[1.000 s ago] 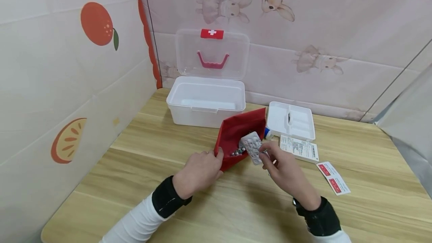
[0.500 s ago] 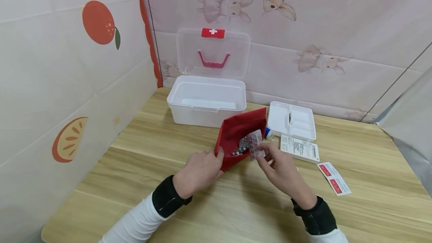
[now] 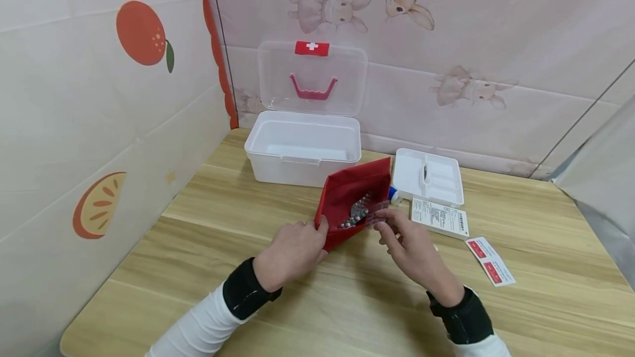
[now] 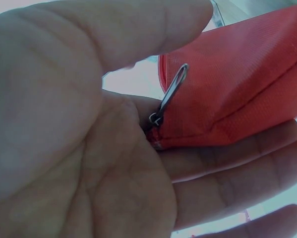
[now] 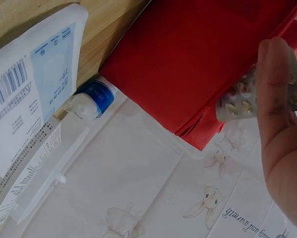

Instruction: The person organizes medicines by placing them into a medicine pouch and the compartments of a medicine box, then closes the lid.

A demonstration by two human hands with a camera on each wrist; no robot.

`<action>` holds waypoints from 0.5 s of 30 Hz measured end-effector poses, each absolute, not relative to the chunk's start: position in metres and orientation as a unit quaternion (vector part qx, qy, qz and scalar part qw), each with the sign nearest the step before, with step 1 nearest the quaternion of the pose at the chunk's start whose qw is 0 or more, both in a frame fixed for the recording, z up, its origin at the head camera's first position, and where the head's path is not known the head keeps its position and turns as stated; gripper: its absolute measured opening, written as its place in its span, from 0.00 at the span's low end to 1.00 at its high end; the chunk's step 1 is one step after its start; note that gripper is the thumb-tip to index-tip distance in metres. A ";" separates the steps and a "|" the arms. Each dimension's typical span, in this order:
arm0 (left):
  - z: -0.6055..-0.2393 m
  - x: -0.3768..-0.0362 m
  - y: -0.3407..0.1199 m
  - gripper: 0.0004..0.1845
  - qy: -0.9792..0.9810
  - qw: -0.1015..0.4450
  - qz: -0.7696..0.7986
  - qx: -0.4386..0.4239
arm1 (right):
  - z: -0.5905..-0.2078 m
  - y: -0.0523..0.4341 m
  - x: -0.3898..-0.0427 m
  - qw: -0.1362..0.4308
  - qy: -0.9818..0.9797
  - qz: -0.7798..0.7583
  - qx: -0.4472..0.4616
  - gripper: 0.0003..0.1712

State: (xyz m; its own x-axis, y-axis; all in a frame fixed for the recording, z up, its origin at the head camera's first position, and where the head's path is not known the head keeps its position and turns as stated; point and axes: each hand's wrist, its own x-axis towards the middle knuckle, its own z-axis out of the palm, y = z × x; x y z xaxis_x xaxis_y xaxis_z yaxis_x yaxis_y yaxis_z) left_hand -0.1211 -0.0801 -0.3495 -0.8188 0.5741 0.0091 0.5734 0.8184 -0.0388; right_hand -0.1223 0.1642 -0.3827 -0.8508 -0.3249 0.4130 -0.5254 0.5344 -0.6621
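Observation:
A red zippered pouch [image 3: 337, 194] stands on the table with its mouth spread. My left hand [image 3: 294, 248] holds its left edge, thumb over the rim; in the left wrist view the metal zipper pull [image 4: 173, 90] hangs near the palm and the fingers lie beneath the fabric. Inside the pouch lies a blister pack with round pills [image 3: 357, 212]. My right hand [image 3: 416, 247] pinches another blister pack [image 5: 237, 105] between thumb and fingers. That pack is tilted nearly edge-on at the pouch's right side, partly hidden by the fingers.
Behind the pouch stands a white first-aid box [image 3: 302, 167] with its clear lid raised. To the right are a white divided tray [image 3: 444, 178], a blue-labelled bottle [image 5: 96, 99], a white medicine box [image 3: 439, 218] and a red-and-white card [image 3: 491, 262].
My right hand has turned the blister pack from facing the camera to nearly edge-on, lowering it at the pouch mouth. My left hand has kept its hold on the pouch.

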 end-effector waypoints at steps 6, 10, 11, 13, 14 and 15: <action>-0.349 -0.121 -0.080 0.31 -0.953 0.012 0.018 -0.303 | -0.383 0.164 -0.123 0.106 -0.869 0.416 0.247 0.13; -0.350 -0.121 -0.080 0.31 -0.952 0.016 0.019 -0.305 | -0.383 0.164 -0.123 0.130 -0.869 0.402 0.257 0.13; -0.350 -0.121 -0.080 0.31 -0.952 0.017 0.019 -0.306 | -0.384 0.164 -0.123 0.139 -0.869 0.397 0.259 0.13; -0.350 -0.121 -0.080 0.31 -0.952 0.018 0.018 -0.306 | -0.384 0.164 -0.123 0.156 -0.870 0.390 0.259 0.14; -0.350 -0.121 -0.080 0.31 -0.952 0.021 0.019 -0.306 | -0.385 0.164 -0.123 0.165 -0.870 0.386 0.259 0.15; -0.350 -0.121 -0.080 0.31 -0.951 0.022 0.020 -0.307 | -0.385 0.164 -0.123 0.172 -0.869 0.385 0.258 0.15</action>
